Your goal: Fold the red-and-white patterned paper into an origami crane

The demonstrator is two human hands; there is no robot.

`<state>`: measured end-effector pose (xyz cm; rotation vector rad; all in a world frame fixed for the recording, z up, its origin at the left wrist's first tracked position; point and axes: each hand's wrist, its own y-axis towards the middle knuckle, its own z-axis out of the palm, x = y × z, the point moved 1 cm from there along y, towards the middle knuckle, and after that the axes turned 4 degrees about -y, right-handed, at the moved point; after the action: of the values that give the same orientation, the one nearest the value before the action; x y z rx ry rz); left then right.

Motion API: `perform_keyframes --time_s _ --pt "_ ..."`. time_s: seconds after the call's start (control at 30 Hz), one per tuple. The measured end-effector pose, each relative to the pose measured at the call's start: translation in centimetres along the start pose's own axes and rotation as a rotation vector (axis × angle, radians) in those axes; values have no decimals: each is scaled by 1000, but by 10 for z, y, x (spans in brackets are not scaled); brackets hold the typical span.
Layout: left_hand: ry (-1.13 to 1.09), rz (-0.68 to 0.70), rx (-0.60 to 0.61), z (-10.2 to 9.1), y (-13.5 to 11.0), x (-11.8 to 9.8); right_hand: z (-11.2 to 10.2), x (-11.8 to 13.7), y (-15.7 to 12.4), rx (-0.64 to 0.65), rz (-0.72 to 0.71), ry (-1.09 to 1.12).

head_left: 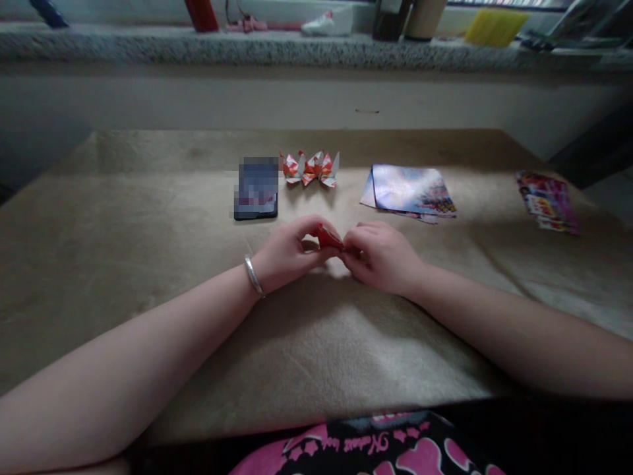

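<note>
Dead centre, between the left hand [289,251] and the right hand [388,256], sits a small piece of red folded paper [328,237], and both have hold of it! The left hand has its grip clamped on the paper, thumb on the near side, fingers curled over the far side; the right hand has its grip pinched together at the paper's right end, fingertips right up against it. Silver bangle [252,274] on the left wrist, just behind that grip. Look beyond the grip, a touch to the left: red and white folded paper figures [311,171] stand on the worktop [123,231], points up, and just beside them, further left, lies a dark flat object [258,188], its face blurred out by pixels. Swing out to the right of the grip, a little beyond it, and it's glossy printed sheets [410,189], one overlapping another. Wider right again, well apart from the grip, pink and purple printed papers [550,203]. Far beyond the grip runs a speckled sill [297,50], a yellow block [496,27] on its right, a red object [202,14] on its left
</note>
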<state>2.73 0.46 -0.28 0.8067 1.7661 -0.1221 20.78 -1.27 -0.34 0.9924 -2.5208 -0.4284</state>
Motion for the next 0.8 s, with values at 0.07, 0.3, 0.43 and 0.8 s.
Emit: perform_keyframes --time_s 0.07,0.3,0.43,0.8 --pt "50 39 -20 -1 0 0 1 0 0 -10 -21 -27" --pt "145 23 -77 -5 -1 -3 1 2 4 83 51 154" --pt "166 26 -109 -6 -2 -3 0 1 3 147 96 262" --pt "84 -56 -138 -6 -3 -2 1 0 4 163 105 259"
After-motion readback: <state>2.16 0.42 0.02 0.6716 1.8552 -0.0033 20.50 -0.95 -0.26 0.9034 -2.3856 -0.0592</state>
